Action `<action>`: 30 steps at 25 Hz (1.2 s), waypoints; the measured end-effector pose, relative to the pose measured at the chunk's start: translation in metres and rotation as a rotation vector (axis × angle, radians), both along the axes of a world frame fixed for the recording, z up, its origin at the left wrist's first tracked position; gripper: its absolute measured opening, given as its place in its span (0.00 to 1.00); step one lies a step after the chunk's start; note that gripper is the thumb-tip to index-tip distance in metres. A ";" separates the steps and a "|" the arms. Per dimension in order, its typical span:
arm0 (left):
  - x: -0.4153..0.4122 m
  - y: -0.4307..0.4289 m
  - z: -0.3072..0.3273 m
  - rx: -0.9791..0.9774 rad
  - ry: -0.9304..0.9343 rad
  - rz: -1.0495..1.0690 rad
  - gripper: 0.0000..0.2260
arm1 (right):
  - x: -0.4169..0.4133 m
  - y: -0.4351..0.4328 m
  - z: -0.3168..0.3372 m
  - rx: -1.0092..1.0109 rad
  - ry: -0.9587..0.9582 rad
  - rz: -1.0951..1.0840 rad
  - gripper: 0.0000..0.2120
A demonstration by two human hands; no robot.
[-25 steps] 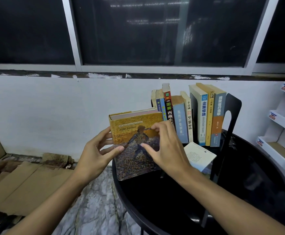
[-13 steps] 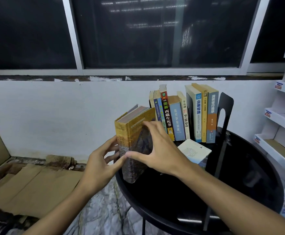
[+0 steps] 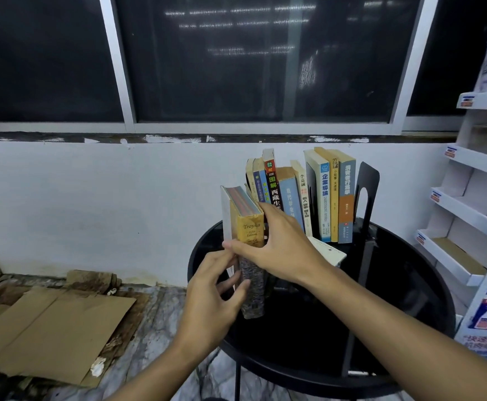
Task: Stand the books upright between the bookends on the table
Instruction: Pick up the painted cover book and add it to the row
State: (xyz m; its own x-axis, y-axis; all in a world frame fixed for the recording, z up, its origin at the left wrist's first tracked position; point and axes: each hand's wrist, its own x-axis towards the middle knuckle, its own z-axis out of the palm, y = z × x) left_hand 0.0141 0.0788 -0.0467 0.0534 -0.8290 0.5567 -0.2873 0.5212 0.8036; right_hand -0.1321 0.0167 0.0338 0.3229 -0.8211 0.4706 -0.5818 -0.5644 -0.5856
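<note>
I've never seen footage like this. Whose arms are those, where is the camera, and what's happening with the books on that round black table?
No machine here: these are a person's own arms, filmed by a wide-angle camera worn on their head, looking forward and down. The left hand and right hand both grip a thick yellow book, held upright at the edge of the round black table. Behind it a row of books stands beside a black bookend, and a white booklet lies flat on the table.
</note>
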 end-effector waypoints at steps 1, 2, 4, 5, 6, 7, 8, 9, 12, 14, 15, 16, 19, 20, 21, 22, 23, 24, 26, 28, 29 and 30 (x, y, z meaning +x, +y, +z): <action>-0.001 -0.001 -0.001 -0.001 0.006 -0.001 0.24 | -0.001 0.000 0.000 -0.011 -0.012 -0.009 0.31; 0.000 -0.002 -0.003 0.002 0.003 0.003 0.25 | -0.002 0.000 -0.001 -0.024 -0.020 -0.027 0.29; 0.003 -0.005 -0.006 0.021 -0.036 0.013 0.28 | -0.002 0.001 -0.002 -0.052 -0.009 -0.097 0.25; 0.005 -0.007 -0.008 0.037 -0.063 0.017 0.29 | -0.001 0.002 -0.002 -0.062 0.004 -0.139 0.24; 0.007 -0.009 -0.010 0.052 -0.089 0.021 0.30 | 0.001 0.003 -0.003 -0.072 0.017 -0.178 0.24; 0.009 -0.011 -0.011 0.068 -0.114 0.022 0.31 | 0.002 0.005 -0.004 -0.083 0.025 -0.211 0.24; 0.010 -0.013 -0.012 0.080 -0.135 0.025 0.33 | 0.003 0.007 -0.005 -0.098 0.027 -0.235 0.24; 0.011 -0.014 -0.012 0.089 -0.152 0.029 0.34 | 0.003 0.008 -0.006 -0.111 0.027 -0.251 0.24; 0.009 -0.016 -0.013 0.104 -0.159 0.028 0.37 | 0.006 0.012 -0.007 -0.128 0.046 -0.285 0.24; 0.007 -0.016 -0.015 0.090 -0.141 0.013 0.37 | 0.008 0.014 -0.006 -0.146 0.074 -0.308 0.24; 0.006 -0.016 -0.017 0.082 -0.124 0.001 0.36 | 0.009 0.015 -0.005 -0.159 0.090 -0.321 0.24; 0.004 -0.016 -0.018 0.077 -0.107 -0.010 0.35 | 0.010 0.016 -0.005 -0.167 0.107 -0.332 0.24; 0.002 -0.018 -0.020 0.085 -0.065 -0.022 0.34 | 0.013 0.018 -0.005 -0.178 0.143 -0.366 0.27; 0.002 -0.019 -0.021 0.086 -0.052 -0.031 0.34 | 0.014 0.018 -0.005 -0.186 0.132 -0.367 0.25; 0.001 -0.020 -0.021 0.085 -0.043 -0.042 0.34 | 0.014 0.016 -0.006 -0.193 0.105 -0.360 0.23; 0.000 -0.021 -0.021 0.082 -0.040 -0.054 0.34 | 0.013 0.015 -0.007 -0.200 0.071 -0.352 0.21; -0.002 -0.023 -0.020 0.082 -0.044 -0.068 0.34 | 0.012 0.014 -0.008 -0.203 0.041 -0.347 0.19; -0.003 -0.025 -0.019 0.084 -0.048 -0.085 0.35 | 0.010 0.013 -0.008 -0.202 0.019 -0.347 0.18; -0.006 -0.031 -0.014 0.080 -0.053 -0.106 0.36 | 0.004 0.012 -0.003 -0.203 -0.023 -0.339 0.17; -0.011 -0.037 -0.004 0.066 -0.056 -0.105 0.36 | -0.008 0.011 0.009 -0.228 -0.075 -0.333 0.16; -0.016 -0.041 0.005 0.056 -0.054 -0.101 0.35 | -0.015 0.010 0.016 -0.249 -0.096 -0.337 0.15; -0.020 -0.044 0.015 0.048 -0.055 -0.092 0.33 | -0.024 0.011 0.024 -0.264 -0.114 -0.348 0.15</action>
State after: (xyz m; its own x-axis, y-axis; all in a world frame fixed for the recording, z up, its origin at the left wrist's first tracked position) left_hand -0.0063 0.0350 -0.0316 -0.0534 -0.8546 0.5166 -0.2845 0.5089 0.8124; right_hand -0.1560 0.0272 0.0580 -0.0175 -0.7184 0.6954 -0.7036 -0.4853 -0.5190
